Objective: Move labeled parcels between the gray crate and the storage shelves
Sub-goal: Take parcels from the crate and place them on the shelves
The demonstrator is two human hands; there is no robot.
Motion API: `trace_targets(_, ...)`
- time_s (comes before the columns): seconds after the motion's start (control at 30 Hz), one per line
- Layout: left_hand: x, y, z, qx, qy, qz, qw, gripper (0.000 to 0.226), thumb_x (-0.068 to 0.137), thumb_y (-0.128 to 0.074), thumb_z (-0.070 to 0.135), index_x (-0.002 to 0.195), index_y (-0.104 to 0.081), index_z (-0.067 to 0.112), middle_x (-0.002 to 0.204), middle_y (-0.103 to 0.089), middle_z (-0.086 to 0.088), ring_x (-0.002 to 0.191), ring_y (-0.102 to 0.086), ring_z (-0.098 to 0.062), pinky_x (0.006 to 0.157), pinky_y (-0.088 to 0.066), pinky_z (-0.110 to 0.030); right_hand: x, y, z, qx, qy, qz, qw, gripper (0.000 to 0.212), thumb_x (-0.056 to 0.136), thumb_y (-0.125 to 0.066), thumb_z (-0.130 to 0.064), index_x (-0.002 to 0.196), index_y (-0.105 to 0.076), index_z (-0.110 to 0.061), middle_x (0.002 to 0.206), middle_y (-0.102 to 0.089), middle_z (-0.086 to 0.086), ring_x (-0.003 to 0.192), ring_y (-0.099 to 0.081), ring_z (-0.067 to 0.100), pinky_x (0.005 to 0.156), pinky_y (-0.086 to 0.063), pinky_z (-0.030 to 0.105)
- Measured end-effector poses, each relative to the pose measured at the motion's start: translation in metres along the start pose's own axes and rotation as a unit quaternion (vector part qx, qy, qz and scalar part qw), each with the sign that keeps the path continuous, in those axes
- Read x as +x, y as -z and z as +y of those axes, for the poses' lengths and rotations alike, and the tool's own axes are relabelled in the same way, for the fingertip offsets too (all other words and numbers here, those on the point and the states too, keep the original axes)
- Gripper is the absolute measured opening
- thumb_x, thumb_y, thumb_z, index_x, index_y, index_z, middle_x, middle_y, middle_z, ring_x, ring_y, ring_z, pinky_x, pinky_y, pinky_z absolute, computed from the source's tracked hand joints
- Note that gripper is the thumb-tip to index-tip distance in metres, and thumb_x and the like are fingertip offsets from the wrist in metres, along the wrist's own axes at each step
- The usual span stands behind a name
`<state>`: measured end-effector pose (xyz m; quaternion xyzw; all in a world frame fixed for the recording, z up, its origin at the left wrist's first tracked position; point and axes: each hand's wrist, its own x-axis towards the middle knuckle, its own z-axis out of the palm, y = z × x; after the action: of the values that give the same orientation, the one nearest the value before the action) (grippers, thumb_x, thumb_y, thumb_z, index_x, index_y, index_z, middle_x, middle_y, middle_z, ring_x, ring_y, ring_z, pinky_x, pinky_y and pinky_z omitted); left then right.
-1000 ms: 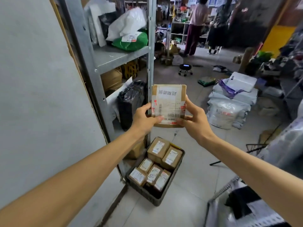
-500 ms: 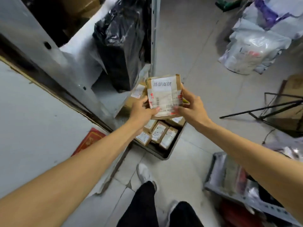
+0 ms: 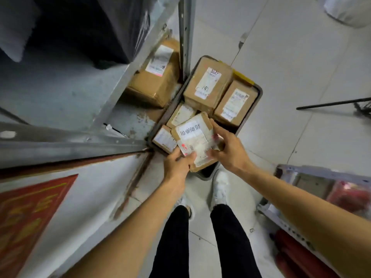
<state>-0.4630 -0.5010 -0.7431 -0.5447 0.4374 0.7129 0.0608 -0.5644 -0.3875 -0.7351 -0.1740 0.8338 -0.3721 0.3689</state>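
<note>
HANDS: left hand (image 3: 177,164) and right hand (image 3: 228,151) are curled on the near corners of the labeled parcel (image 3: 195,140) | CHANGE: parcel lowered between them to just above the gray crate (image 3: 207,173) | BEYOND FINGERTIPS: other boxes (image 3: 207,83) are packed in the crate | FARTHER LEFT: shelf post (image 3: 186,33) | JUDGED: parcel is being returned to the crate, not yet released

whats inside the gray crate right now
The gray crate shows two larger labeled parcels at the far end and two smaller parcels along its left wall. The held parcel, gripped by left hand and right hand, covers the near part; what lies beneath is hidden.
</note>
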Motion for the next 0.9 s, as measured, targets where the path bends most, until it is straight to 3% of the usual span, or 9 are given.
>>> trace_targets(0.1, 0.041, -0.004, -0.038, -0.02, 0.051, 0.036, 0.998, 0.033, 0.09, -0.059, -0.005, 0.119, -0.065, 0.01, 0.113, -0.07, -0.007, 0.101, -0.067, -0.024, 0.084, -0.057, -0.036, 0.026, -0.027, 0.043, -0.047, -0.025, -0.024, 0.998, 0.082, 0.081, -0.064, 0.006, 0.151, -0.031, -0.022, 0.118, -0.056, -0.007, 0.102, -0.054, 0.012, 0.08, -0.041, 0.011)
trace_targets(0.13, 0.056, -0.004, -0.05, -0.021, 0.063, 0.051, 0.996, 0.032, 0.089, -0.06, -0.005, 0.116, -0.067, 0.012, 0.111, -0.07, -0.007, 0.1, -0.066, -0.024, 0.081, -0.057, -0.033, 0.036, -0.036, 0.057, -0.048, -0.036, -0.039, 0.997, 0.082, 0.081, -0.064, 0.007, 0.151, -0.031, -0.021, 0.119, -0.056, -0.007, 0.102, -0.054, 0.012, 0.083, -0.043, 0.011)
trace_targets(0.2, 0.086, -0.004, -0.075, -0.022, 0.082, 0.073, 0.994, 0.03, 0.089, -0.061, -0.004, 0.109, -0.068, 0.018, 0.11, -0.07, -0.006, 0.099, -0.066, -0.024, 0.078, -0.055, -0.031, 0.056, -0.055, 0.085, -0.045, -0.043, -0.066, 0.996, 0.082, 0.082, -0.063, 0.008, 0.151, -0.03, -0.021, 0.133, -0.054, -0.002, 0.119, -0.052, 0.018, 0.097, -0.045, 0.026)
trace_targets(0.33, 0.135, -0.004, -0.125, -0.036, 0.108, 0.118, 0.987, 0.03, 0.086, -0.065, -0.003, 0.099, -0.07, 0.023, 0.106, -0.072, -0.005, 0.099, -0.068, -0.026, 0.087, -0.056, -0.039, 0.092, -0.088, 0.137, -0.062, -0.065, -0.112, 0.99, 0.075, 0.085, -0.059, 0.009, 0.15, -0.032, -0.017, 0.149, -0.041, 0.002, 0.137, -0.038, 0.027, 0.108, -0.041, 0.039)
trace_targets(0.4, 0.155, -0.005, -0.144, -0.061, 0.118, 0.139, 0.981, 0.029, 0.084, -0.066, -0.005, 0.094, -0.07, 0.023, 0.102, -0.073, -0.005, 0.098, -0.068, -0.027, 0.089, -0.056, -0.045, 0.106, -0.102, 0.159, -0.077, -0.07, -0.127, 0.986, 0.073, 0.084, -0.059, 0.009, 0.149, -0.036, -0.016, 0.149, -0.042, 0.003, 0.135, -0.041, 0.027, 0.107, -0.043, 0.038)
trace_targets(0.53, 0.181, -0.007, -0.175, -0.111, 0.14, 0.152, 0.972, 0.028, 0.084, -0.067, -0.006, 0.104, -0.071, 0.013, 0.104, -0.072, -0.008, 0.098, -0.069, -0.026, 0.089, -0.056, -0.044, 0.128, -0.118, 0.19, -0.108, -0.074, -0.158, 0.979, 0.077, 0.081, -0.059, 0.009, 0.149, -0.037, -0.02, 0.146, -0.046, 0.005, 0.13, -0.046, 0.029, 0.104, -0.046, 0.039)
trace_targets(0.7, 0.199, -0.01, -0.196, -0.115, 0.16, 0.179, 0.964, 0.027, 0.08, -0.071, -0.003, 0.092, -0.071, 0.02, 0.099, -0.074, -0.007, 0.096, -0.069, -0.026, 0.093, -0.054, -0.044, 0.148, -0.131, 0.201, -0.128, -0.084, -0.189, 0.97, 0.077, 0.08, -0.055, 0.012, 0.147, -0.04, -0.023, 0.142, -0.051, 0.005, 0.124, -0.052, 0.03, 0.099, -0.049, 0.04)
trace_targets(0.9, 0.205, -0.002, -0.198, -0.079, 0.156, 0.168, 0.97, 0.031, 0.079, -0.068, -0.01, 0.1, -0.069, 0.013, 0.105, -0.072, -0.009, 0.098, -0.068, -0.025, 0.088, -0.054, -0.035, 0.161, -0.142, 0.209, -0.147, -0.116, -0.23, 0.955, 0.082, 0.085, -0.051, 0.012, 0.151, -0.029, -0.031, 0.147, -0.044, 0.006, 0.129, -0.048, 0.03, 0.102, -0.048, 0.04)
